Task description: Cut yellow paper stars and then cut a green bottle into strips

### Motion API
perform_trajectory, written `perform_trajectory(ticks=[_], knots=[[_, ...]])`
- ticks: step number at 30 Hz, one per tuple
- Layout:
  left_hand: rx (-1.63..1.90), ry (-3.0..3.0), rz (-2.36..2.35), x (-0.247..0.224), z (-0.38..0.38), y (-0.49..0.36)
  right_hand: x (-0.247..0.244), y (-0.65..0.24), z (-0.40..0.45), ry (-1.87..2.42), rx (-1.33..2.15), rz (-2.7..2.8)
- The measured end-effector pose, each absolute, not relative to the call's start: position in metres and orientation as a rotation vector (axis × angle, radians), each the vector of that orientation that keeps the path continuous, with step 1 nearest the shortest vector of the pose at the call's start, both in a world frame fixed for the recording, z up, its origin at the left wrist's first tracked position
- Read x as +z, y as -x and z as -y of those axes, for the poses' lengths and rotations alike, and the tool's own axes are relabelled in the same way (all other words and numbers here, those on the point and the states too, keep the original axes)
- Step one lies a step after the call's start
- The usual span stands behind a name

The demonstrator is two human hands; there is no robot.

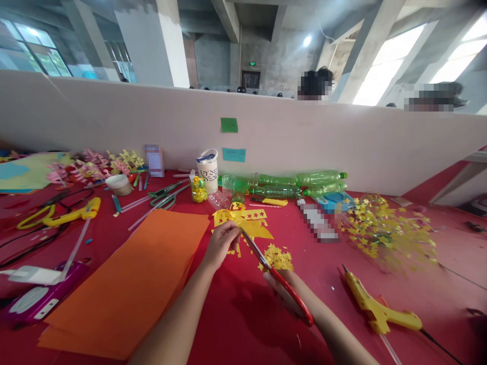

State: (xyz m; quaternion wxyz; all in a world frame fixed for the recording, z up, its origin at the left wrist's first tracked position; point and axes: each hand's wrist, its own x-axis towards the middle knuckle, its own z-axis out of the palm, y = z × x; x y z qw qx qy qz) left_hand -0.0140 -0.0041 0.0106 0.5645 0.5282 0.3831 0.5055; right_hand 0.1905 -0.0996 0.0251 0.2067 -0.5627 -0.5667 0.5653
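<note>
Red-handled scissors (286,285) are held in my right hand (283,289), fingers closed round the handles, the blades pointing up and left. The blade tips reach my left hand (222,242), whose thumb and fingers are pinched together; whatever small piece lies between them is too small to make out. Just beyond my left hand, yellow paper (257,228) with star-shaped cutouts lies on the red table (228,314). A pile of small yellow stars (278,257) sits beside the scissor blades, above my right hand.
Orange sheets (133,274) lie at left, near a purple power strip (45,299) and a yellow glue gun (76,213). Another glue gun (376,304) is at right, below a yellow star bunch (384,233). Green bottles (279,190) and a white cup (207,172) stand by the partition (152,116).
</note>
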Motion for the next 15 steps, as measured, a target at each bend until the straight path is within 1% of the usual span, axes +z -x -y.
perform_trajectory(ticks=[8, 15], knots=[[1.198, -1.251, -0.923, 0.0143, 0.0056, 0.0151, 0.0308, -0.1864, 0.0990, 1.587, 1.594, 1.563], [1.201, -1.202, -0.921, 0.0081, 0.0062, 0.0131, 0.0253, -0.1893, 0.0984, 1.544, 1.589, 1.584]])
